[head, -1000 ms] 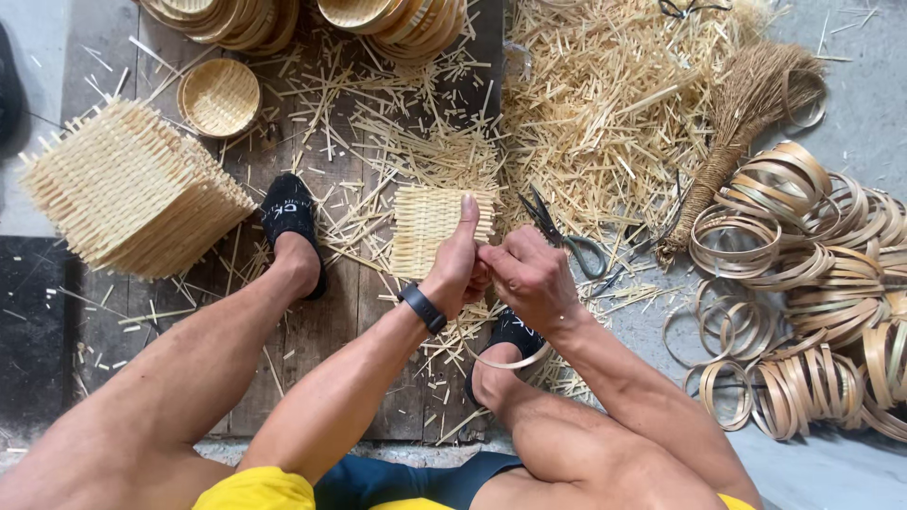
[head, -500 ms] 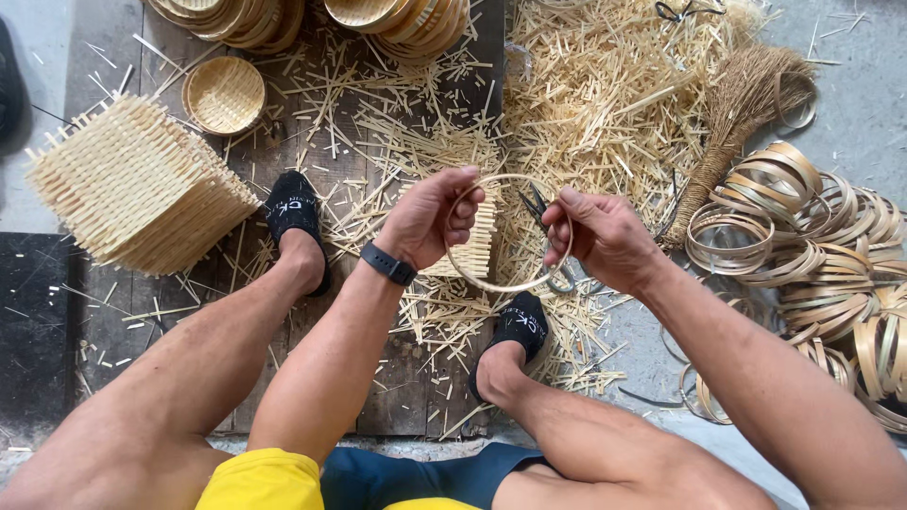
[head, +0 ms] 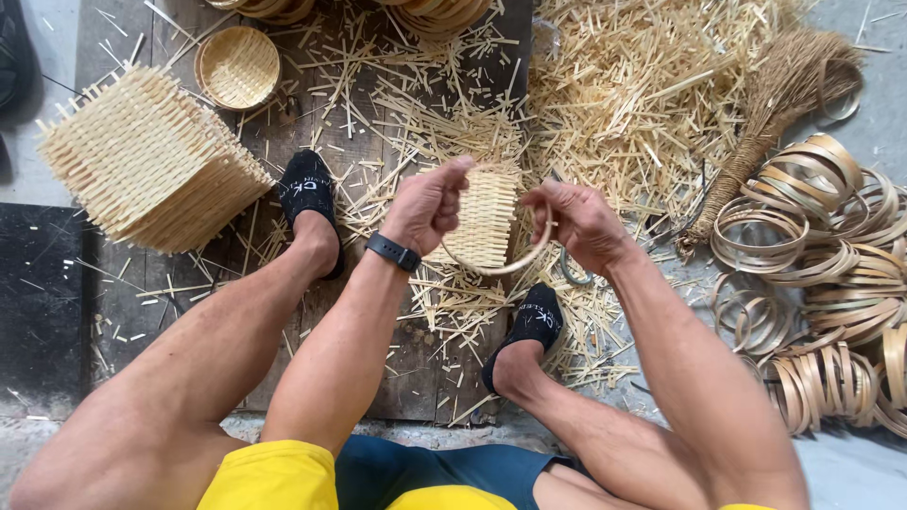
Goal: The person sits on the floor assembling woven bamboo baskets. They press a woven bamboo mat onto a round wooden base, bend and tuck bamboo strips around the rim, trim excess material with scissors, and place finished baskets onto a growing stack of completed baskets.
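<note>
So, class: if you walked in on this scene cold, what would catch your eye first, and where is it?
First, the two hands at centre: the left hand and right hand hold a thin bamboo hoop over a small woven mat. Next, the stack of woven mats at upper left, and the heap of bamboo rings on the right. Straw-coloured offcuts litter the floor above.
</note>
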Demonstrator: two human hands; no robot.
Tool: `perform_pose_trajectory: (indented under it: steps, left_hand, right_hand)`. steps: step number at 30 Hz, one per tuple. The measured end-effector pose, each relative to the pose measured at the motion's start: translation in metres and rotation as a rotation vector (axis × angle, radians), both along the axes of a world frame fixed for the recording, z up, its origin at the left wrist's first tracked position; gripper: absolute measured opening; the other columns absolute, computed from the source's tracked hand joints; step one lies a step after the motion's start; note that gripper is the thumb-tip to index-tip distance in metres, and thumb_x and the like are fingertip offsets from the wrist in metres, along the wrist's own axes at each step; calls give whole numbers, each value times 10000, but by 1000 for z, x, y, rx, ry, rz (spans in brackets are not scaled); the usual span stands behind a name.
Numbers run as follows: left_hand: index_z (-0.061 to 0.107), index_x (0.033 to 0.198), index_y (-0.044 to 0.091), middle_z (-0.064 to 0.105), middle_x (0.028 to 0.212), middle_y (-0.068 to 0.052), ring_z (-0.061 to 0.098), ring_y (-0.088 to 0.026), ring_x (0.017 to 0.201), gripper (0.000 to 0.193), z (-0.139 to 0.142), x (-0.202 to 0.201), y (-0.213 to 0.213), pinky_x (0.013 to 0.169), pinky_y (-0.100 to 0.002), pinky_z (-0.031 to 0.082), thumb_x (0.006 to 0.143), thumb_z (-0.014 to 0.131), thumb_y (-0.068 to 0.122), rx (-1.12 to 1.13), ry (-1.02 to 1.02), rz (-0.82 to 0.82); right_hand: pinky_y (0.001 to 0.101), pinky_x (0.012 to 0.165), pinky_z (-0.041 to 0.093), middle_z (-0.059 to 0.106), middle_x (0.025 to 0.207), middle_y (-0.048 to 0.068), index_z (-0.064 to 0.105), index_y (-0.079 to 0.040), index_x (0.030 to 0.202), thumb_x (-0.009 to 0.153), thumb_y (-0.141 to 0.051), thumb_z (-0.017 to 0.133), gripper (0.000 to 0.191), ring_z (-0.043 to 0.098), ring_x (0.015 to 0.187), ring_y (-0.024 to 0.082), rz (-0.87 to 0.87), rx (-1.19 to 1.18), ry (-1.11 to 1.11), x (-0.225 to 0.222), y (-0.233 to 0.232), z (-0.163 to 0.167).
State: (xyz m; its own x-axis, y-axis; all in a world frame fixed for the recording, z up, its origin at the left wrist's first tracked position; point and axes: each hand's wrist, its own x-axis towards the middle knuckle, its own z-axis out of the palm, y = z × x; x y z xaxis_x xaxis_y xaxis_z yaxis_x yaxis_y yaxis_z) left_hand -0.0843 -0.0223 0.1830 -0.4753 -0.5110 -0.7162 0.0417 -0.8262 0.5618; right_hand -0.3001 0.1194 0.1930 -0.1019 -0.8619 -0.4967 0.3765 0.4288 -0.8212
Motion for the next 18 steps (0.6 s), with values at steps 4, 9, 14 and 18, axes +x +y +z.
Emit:
perform_pose_trajectory:
  steps: [4, 9, 14, 18]
  left_hand:
    - [696, 827, 59, 602, 615, 17, 515, -74, 506, 114, -55, 15, -4, 452, -209, 430, 794, 770, 139, -125, -54, 125]
    - [824, 887, 66, 768, 768, -76, 706, -140, 663, 147, -128, 23, 5, 680, -274, 579, 745, 785, 63, -819, -709, -140]
    - [834, 922, 126, 774, 847, -101, 725, -196, 735, 153, -152, 24, 4, 733, -330, 576, 801, 778, 52, -868, -877, -236]
    - [820, 906, 123, 795, 853, -74, 753, -171, 747, 130, -150, 26, 2, 761, -305, 594, 780, 815, 90, -762, -864, -261]
  right_hand:
    - [316, 605, 578, 751, 778, 33, 746, -40, 1009, 869, -93, 733, 150, 661, 638, 151, -98, 195, 328, 17, -5, -39]
    - [299, 696, 611, 750, 831, 27, 779, -57, 965, 822, -72, 829, 153, 705, 705, 116, -176, 333, 686, 38, -18, -113]
    - [273, 689, 587, 781, 822, 61, 806, -86, 977, 779, -71, 841, 202, 710, 717, 120, -243, 253, 850, 50, -12, -156]
    - [276, 704, 574, 794, 847, 41, 824, -132, 981, 793, -129, 849, 189, 715, 715, 119, -204, 330, 893, 48, -8, -163]
